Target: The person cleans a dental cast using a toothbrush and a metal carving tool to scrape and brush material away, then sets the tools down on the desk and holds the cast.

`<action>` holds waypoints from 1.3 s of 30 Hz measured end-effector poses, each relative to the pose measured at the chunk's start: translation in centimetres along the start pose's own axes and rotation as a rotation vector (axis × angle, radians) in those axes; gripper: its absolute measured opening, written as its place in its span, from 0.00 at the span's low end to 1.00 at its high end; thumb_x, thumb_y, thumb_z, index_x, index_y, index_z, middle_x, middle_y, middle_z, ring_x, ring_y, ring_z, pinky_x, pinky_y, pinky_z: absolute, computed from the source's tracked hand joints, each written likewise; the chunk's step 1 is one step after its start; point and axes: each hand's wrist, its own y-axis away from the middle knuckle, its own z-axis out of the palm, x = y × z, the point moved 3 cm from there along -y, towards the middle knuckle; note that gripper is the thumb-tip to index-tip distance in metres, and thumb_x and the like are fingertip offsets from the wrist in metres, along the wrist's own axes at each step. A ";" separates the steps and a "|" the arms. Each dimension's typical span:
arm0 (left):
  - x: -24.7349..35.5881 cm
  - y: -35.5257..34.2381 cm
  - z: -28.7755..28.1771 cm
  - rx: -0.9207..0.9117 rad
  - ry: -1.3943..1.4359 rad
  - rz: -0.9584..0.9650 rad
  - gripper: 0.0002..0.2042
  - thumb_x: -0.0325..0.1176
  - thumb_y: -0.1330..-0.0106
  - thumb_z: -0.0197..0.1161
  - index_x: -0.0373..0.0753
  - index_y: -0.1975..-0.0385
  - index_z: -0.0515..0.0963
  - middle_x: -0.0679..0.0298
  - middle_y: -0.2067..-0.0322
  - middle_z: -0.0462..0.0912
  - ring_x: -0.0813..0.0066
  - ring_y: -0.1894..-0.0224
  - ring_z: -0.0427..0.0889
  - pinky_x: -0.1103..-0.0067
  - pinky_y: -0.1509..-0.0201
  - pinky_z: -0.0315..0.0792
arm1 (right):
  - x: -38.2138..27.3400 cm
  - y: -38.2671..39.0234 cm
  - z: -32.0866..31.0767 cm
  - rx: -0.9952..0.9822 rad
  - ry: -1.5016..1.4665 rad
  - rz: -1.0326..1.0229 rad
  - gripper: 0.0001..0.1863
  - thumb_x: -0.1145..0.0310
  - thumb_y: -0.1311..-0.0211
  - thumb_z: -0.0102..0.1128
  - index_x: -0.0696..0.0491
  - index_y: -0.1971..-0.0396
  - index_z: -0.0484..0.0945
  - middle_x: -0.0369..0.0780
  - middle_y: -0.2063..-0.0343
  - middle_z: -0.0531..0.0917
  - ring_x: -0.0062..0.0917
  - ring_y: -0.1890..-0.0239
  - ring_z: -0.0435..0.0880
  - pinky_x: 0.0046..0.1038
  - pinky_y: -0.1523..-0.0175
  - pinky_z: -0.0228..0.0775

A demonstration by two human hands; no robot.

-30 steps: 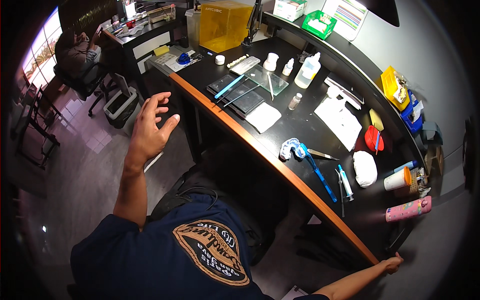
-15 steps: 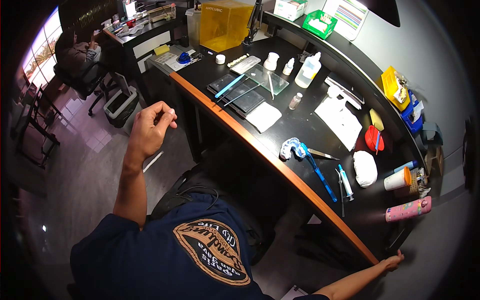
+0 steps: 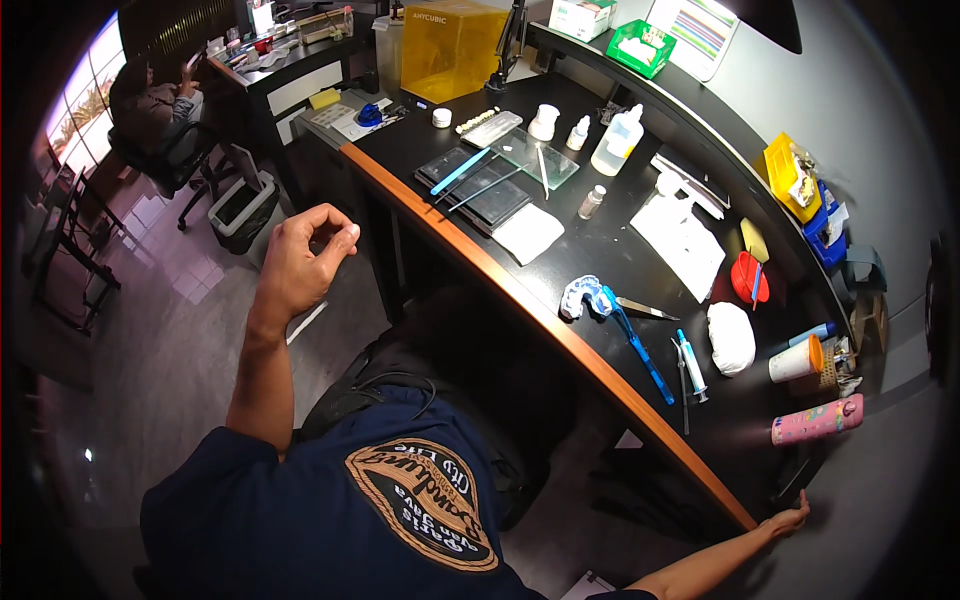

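- Left hand (image 3: 302, 262) and right hand (image 3: 784, 523) were well apart, full closure of either indeterminable.
- Black-topped, brown-edged desk (image 3: 590, 252) stood before the person, one corner near the right hand.
- Left hand curled in mid-air; right forearm (image 3: 705, 567) stretched outward.

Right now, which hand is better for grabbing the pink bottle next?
Probably the right hand: it's by the desk corner, much closer to the pink bottle. The left hand is far to the left, with most of the desk between.
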 end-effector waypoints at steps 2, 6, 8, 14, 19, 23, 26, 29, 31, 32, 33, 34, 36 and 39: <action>0.0 0.0 -0.1 0.004 0.001 -0.003 0.10 0.33 0.31 0.63 0.32 0.70 0.79 0.63 0.77 0.82 0.78 0.71 0.84 0.80 0.63 0.74 | 0.4 -0.2 0.1 0.028 -0.028 0.015 0.29 0.55 0.34 0.38 0.54 0.61 0.91 0.46 0.50 0.86 0.38 0.43 0.79 0.36 0.32 0.61; -0.2 -0.5 0.4 -0.014 0.029 0.009 0.10 0.33 0.31 0.63 0.32 0.70 0.79 0.63 0.77 0.82 0.78 0.71 0.84 0.80 0.63 0.74 | 4.1 -2.9 -1.7 0.016 -0.087 0.025 0.29 0.55 0.32 0.37 0.57 0.57 0.89 0.48 0.49 0.85 0.38 0.41 0.77 0.37 0.31 0.62; 0.1 -0.3 0.2 -0.016 0.012 0.007 0.10 0.33 0.31 0.63 0.32 0.70 0.79 0.63 0.77 0.82 0.78 0.70 0.84 0.80 0.63 0.75 | 4.3 -2.6 -0.5 -0.025 -0.181 0.055 0.30 0.55 0.32 0.37 0.59 0.55 0.87 0.48 0.48 0.84 0.38 0.40 0.77 0.38 0.29 0.61; -0.2 -0.2 0.0 -0.004 -0.006 0.001 0.10 0.33 0.31 0.64 0.32 0.69 0.79 0.62 0.76 0.83 0.78 0.70 0.84 0.79 0.62 0.75 | 3.9 -1.9 0.9 -0.068 -0.354 0.160 0.30 0.55 0.31 0.36 0.59 0.49 0.84 0.47 0.42 0.78 0.36 0.36 0.73 0.42 0.26 0.57; -0.2 -0.2 0.1 -0.017 0.022 -0.026 0.09 0.31 0.30 0.59 0.32 0.69 0.79 0.63 0.75 0.83 0.80 0.69 0.82 0.80 0.61 0.73 | 3.7 -2.0 0.9 -0.093 -0.337 0.097 0.30 0.54 0.31 0.36 0.60 0.49 0.83 0.47 0.42 0.78 0.35 0.34 0.72 0.41 0.25 0.57; -0.9 -0.6 -0.8 -0.121 -0.030 -0.002 0.09 0.29 0.33 0.53 0.32 0.69 0.79 0.63 0.75 0.82 0.82 0.69 0.78 0.81 0.60 0.71 | 4.5 -2.4 0.2 -0.083 -0.325 0.088 0.30 0.56 0.29 0.33 0.60 0.47 0.82 0.48 0.42 0.78 0.35 0.34 0.72 0.37 0.24 0.55; -1.3 -0.5 -0.4 -0.092 0.003 0.056 0.07 0.30 0.37 0.59 0.32 0.71 0.78 0.63 0.77 0.80 0.77 0.73 0.78 0.78 0.63 0.71 | 4.2 -2.2 0.5 -0.052 -0.262 0.090 0.30 0.57 0.29 0.33 0.60 0.48 0.83 0.48 0.44 0.80 0.35 0.36 0.75 0.36 0.28 0.62; 0.8 0.1 0.0 0.041 0.116 0.072 0.09 0.32 0.37 0.62 0.32 0.72 0.78 0.64 0.77 0.79 0.78 0.73 0.77 0.78 0.63 0.70 | 3.8 -1.8 0.9 -0.045 -0.245 0.115 0.31 0.57 0.28 0.33 0.61 0.48 0.83 0.48 0.45 0.81 0.35 0.37 0.76 0.35 0.29 0.63; 0.8 0.1 0.0 0.080 0.122 0.088 0.10 0.33 0.35 0.62 0.31 0.73 0.77 0.63 0.75 0.79 0.78 0.72 0.76 0.79 0.62 0.70 | 3.9 -1.8 0.8 -0.045 -0.253 0.086 0.31 0.56 0.28 0.32 0.61 0.48 0.83 0.48 0.45 0.81 0.35 0.37 0.76 0.35 0.29 0.63; 0.2 -0.1 -0.1 0.069 0.063 0.077 0.11 0.33 0.33 0.62 0.31 0.72 0.77 0.62 0.75 0.79 0.77 0.71 0.77 0.79 0.61 0.71 | 4.1 -2.1 0.5 -0.042 -0.259 0.056 0.31 0.56 0.29 0.32 0.61 0.49 0.83 0.48 0.45 0.81 0.35 0.37 0.76 0.34 0.29 0.63; -0.2 -0.3 -0.2 0.059 0.003 0.068 0.12 0.34 0.32 0.61 0.31 0.72 0.77 0.62 0.75 0.79 0.77 0.70 0.78 0.79 0.61 0.71 | 4.3 -2.4 0.1 -0.037 -0.257 0.054 0.31 0.56 0.29 0.32 0.61 0.49 0.83 0.48 0.45 0.81 0.35 0.37 0.76 0.34 0.29 0.63; -0.2 -0.3 -0.2 0.059 0.002 0.068 0.12 0.34 0.32 0.61 0.31 0.72 0.77 0.62 0.75 0.79 0.77 0.70 0.78 0.79 0.61 0.71 | 4.4 -2.4 0.2 -0.047 -0.258 0.054 0.31 0.56 0.29 0.32 0.61 0.49 0.83 0.47 0.44 0.81 0.35 0.36 0.75 0.34 0.29 0.63; -0.4 -0.3 -0.1 0.024 0.034 -0.014 0.10 0.31 0.32 0.53 0.31 0.71 0.77 0.61 0.72 0.80 0.78 0.68 0.76 0.79 0.57 0.71 | 4.5 -2.3 0.3 -0.056 -0.258 0.054 0.32 0.56 0.29 0.31 0.61 0.49 0.83 0.47 0.43 0.81 0.34 0.36 0.75 0.34 0.29 0.63; -0.9 -0.3 0.1 0.022 0.208 0.059 0.10 0.26 0.38 0.49 0.30 0.77 0.76 0.58 0.72 0.81 0.75 0.67 0.78 0.78 0.57 0.72 | 4.4 -2.1 0.5 -0.066 -0.279 0.057 0.32 0.55 0.29 0.31 0.62 0.48 0.82 0.46 0.42 0.80 0.34 0.35 0.74 0.34 0.28 0.62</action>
